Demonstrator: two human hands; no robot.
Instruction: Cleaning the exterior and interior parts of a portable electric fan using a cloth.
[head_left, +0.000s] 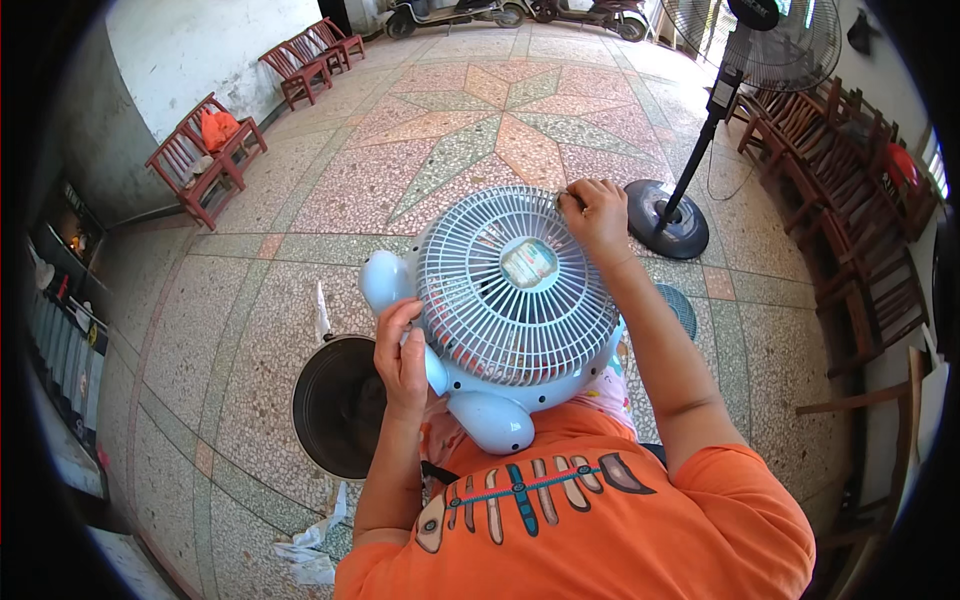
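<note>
A light-blue plastic fan (435, 360) rests on my lap with its round grille (487, 330) facing up. Rounded lobes stick out from its housing, and a worn label (529, 263) covers the grille's hub. My left hand (401, 360) grips the housing's left side, between two lobes. At the grille's far right rim, my right hand (598, 217) has its fingers curled around something small and greyish, mostly hidden by the fingers. Fan blades show dimly through the slats.
A dark round bin (337, 412) stands left of my lap, near crumpled white scraps (311, 551). Ahead on the right is a pedestal fan's base (667, 219). A blue-green round grid (676, 311) lies beside my right arm. Wooden chairs (202, 161) line both walls.
</note>
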